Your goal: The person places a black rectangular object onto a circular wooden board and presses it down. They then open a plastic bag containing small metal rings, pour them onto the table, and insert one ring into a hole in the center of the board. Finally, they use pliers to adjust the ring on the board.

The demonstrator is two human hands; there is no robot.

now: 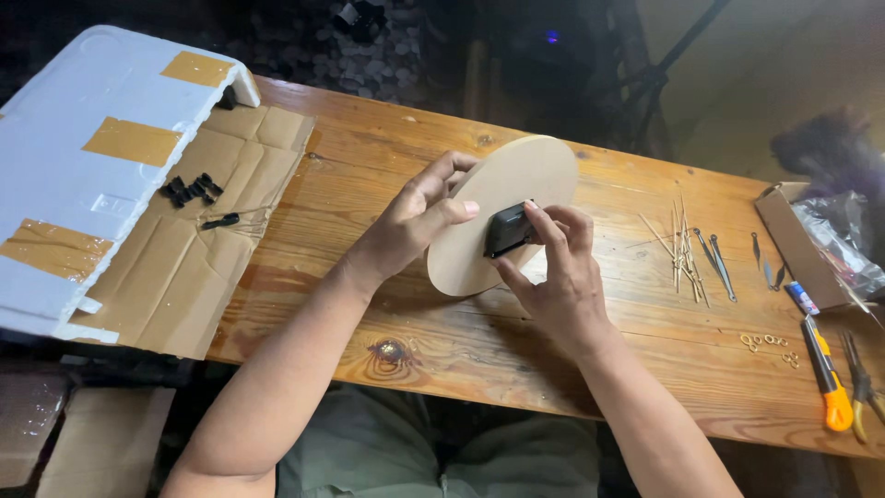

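Observation:
My left hand grips the left edge of a round pale wooden disc, holding it tilted above the wooden table. My right hand pinches a small black box-shaped mechanism against the middle of the disc's near face, thumb below and fingers on top. The disc's lower edge rests close to the table between both hands.
Thin metal clock hands and darker ones lie to the right, with small brass rings, a yellow utility knife, pliers and an open cardboard box. Flattened cardboard with black parts and a taped white foam slab lie left.

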